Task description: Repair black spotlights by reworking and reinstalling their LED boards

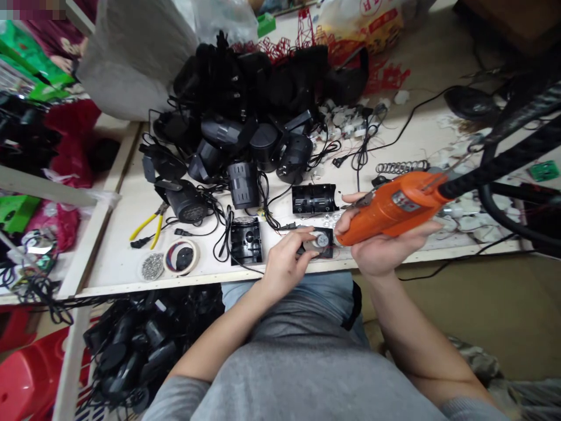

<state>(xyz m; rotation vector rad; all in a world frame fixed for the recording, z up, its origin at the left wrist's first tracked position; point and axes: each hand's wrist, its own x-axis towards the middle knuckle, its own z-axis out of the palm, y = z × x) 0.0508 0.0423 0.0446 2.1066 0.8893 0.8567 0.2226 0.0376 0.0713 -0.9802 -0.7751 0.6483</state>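
My right hand point(379, 254) is wrapped round an orange electric screwdriver point(394, 204), whose tip points left and down toward the bench's front edge. My left hand point(287, 260) has thumb and fingers closed about a small round silver motor point(322, 240), which lies over a dark flat piece point(326, 252). The motor is just left of the screwdriver's front end; whether they touch I cannot tell. Behind it lies an open black half-housing point(313, 199). Left of my left hand is another black half-housing point(248, 241), its inside facing up.
Black lamp housings point(243, 184) with cables are heaped at the back. Yellow-handled pliers point(151, 228), a tape roll point(182, 257) and a pile of screws point(152, 266) lie at left. A coil spring point(401, 168) and white parts lie right; the screwdriver's black cord point(504, 155) crosses there.
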